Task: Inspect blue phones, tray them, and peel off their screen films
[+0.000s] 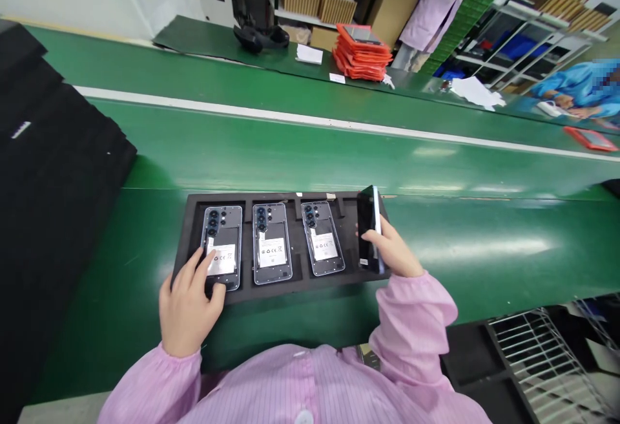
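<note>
A black foam tray (247, 243) lies on the green bench, with phones in its compartments. The left phone (225, 227), middle phone (272, 243) and third phone (323, 240) lie back side up, showing camera rings and white labels. My left hand (191, 301) rests over the left phone and the tray's near edge, fingers spread and gripping nothing. In my right hand (394, 249) another phone (369, 233) is held by its edges, tilted on its side above the tray's right-end compartment. Its dark screen faces left. The far-side fingers are mostly hidden behind it.
Stacked black foam trays (53, 185) rise at the left. Across the bench stand a pile of orange-red pouches (361, 55) and some white papers (475, 92). A co-worker in blue (586, 91) sits far right; another person in pink (431, 7) stands behind. A wire rack (547, 353) is lower right.
</note>
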Motion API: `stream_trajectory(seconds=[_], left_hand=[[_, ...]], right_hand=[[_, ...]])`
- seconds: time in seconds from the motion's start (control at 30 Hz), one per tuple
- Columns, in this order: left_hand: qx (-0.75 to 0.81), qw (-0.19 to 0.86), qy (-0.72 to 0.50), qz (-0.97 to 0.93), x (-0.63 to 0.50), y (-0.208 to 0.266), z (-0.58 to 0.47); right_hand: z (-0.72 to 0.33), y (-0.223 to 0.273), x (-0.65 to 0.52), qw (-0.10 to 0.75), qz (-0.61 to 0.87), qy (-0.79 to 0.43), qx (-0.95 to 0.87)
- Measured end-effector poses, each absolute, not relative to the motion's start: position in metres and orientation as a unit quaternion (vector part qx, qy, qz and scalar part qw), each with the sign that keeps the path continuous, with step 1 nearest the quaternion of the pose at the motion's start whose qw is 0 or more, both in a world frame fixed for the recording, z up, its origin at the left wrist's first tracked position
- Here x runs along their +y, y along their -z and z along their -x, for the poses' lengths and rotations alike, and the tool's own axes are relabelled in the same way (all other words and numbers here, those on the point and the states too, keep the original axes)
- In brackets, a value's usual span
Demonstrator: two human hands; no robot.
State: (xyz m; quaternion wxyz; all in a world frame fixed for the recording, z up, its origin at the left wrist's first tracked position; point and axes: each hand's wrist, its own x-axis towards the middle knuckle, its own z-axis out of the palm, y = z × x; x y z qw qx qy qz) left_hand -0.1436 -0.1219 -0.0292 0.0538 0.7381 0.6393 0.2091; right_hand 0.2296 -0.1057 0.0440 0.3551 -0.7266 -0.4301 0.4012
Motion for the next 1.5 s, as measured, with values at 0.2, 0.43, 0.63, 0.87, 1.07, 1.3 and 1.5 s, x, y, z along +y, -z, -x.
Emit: stream_trajectory(seconds=[0.2, 0.43, 0.63, 0.87, 1.07, 1.3, 1.5], left_hand=[[0.678, 0.152, -0.271, -0.666, -0.105, 0.023, 0.162], [0.718, 0.257, -0.091, -0.64, -0.046, 0.01, 0.182], [0.733, 0.257, -0.026, -0.629, 0.011, 0.0, 0.172], [0.742, 0.242, -0.016, -0.626, 0.022, 0.012, 0.171], [0.745, 0.246, -0.025, -0.62, 0.015, 0.007, 0.17], [0.744, 0.262, -0.039, -0.614, 0.014, 0.002, 0.166], [0.741, 0.282, -0.085, -0.604, 0.019, 0.006, 0.173]], right_hand=[[-0.271, -0.046, -0.108, 0.361, 0.745, -0.424, -0.368], [-0.277, -0.031, -0.107, 0.323, 0.773, -0.388, -0.383], [-0.234, -0.013, -0.111, 0.232, 0.852, -0.169, -0.437], [-0.21, 0.018, -0.108, 0.069, 0.867, -0.052, -0.49], [-0.215, 0.009, -0.108, 0.046, 0.872, -0.028, -0.486], [-0.212, 0.009, -0.103, 0.077, 0.884, -0.025, -0.461], [-0.248, 0.014, -0.106, 0.252, 0.834, 0.0, -0.491]])
